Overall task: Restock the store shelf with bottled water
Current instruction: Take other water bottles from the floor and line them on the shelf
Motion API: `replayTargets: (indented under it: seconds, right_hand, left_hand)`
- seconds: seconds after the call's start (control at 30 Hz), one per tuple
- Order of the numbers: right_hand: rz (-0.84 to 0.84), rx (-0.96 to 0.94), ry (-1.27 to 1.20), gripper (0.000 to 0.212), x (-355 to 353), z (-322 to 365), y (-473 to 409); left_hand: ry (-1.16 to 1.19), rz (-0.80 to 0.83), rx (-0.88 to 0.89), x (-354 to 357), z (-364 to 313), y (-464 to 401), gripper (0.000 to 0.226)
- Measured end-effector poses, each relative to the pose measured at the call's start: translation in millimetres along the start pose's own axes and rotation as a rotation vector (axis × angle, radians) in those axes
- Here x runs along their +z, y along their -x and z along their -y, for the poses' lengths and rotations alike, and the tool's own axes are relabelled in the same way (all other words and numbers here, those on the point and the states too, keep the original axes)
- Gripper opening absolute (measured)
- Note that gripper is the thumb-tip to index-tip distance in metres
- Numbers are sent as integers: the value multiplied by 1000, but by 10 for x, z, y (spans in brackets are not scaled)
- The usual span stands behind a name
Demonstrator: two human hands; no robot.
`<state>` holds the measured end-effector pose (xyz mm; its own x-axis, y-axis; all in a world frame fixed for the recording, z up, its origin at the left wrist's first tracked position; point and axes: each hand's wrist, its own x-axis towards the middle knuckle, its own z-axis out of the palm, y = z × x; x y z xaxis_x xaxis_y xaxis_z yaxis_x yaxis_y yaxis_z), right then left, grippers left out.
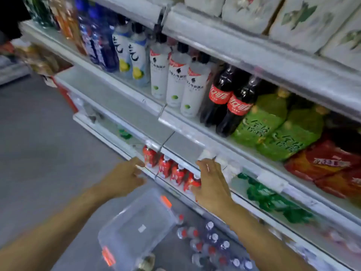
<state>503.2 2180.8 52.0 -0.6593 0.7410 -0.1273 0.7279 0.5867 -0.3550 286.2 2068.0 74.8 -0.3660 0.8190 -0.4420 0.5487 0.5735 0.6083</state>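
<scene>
Right hand (212, 184) rests on the red-label bottles (176, 174), fingers extended, grip unclear. Left hand (125, 176) loosely curled, empty, just left of row.

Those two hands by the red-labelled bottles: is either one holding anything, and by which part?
The right hand rests on a red-labelled water bottle near its top; blur hides the hold. The left hand holds nothing, its fingers at the shelf edge.
</scene>
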Motion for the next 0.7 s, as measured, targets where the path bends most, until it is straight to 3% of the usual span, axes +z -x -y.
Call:
replayTargets:
  seconds: [0.47,0.7]
  right_hand:
    - [308,82,-31,59,2221,-365,-252]
    - [345,203,-70,65,3502,-619,-561]
  left_hand:
    - [191,-72,-589,1430,2287,-205,35]
    - [201,-26,-793,2218,3469,-536,42]
